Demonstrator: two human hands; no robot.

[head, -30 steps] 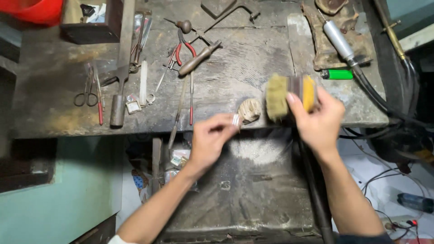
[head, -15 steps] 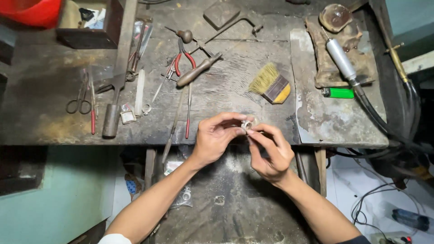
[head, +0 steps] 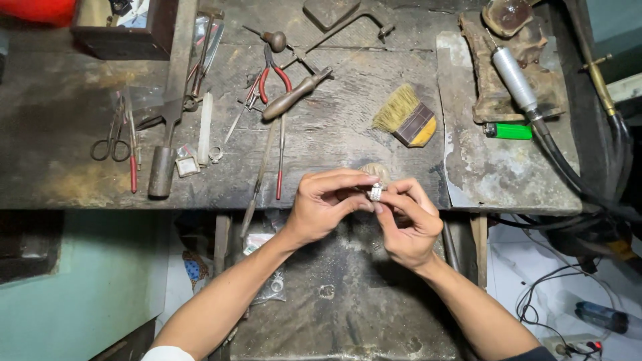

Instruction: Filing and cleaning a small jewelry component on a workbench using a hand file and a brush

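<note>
Two hands meet over the front edge of the desk (head: 80, 100), and pinched between their fingertips is a small silver ring (head: 376, 192), a wide, ridged metal band that glints pale against the skin. The left hand (head: 324, 204) curls round it from one side, thumb and forefinger closed on the rim; the right hand (head: 404, 224) closes on it from the other, fingers bent in tight. The ring sits in the air just off the desk's near edge, not resting on anything.

Just behind the hands a flat brush (head: 406, 119) lies on its side, straw-coloured bristles splayed, its handle dark wood with a yellow end. Further right a green plastic lighter (head: 507, 131) rests beside a smooth metal handpiece (head: 515, 79) with a thick black hose. Towards the left lie red-handled pliers (head: 273, 75), a wooden-handled tool (head: 294, 95) and small steel scissors (head: 112, 137). The desk top is rough, dark, scarred wood, dusty and stained.
</note>
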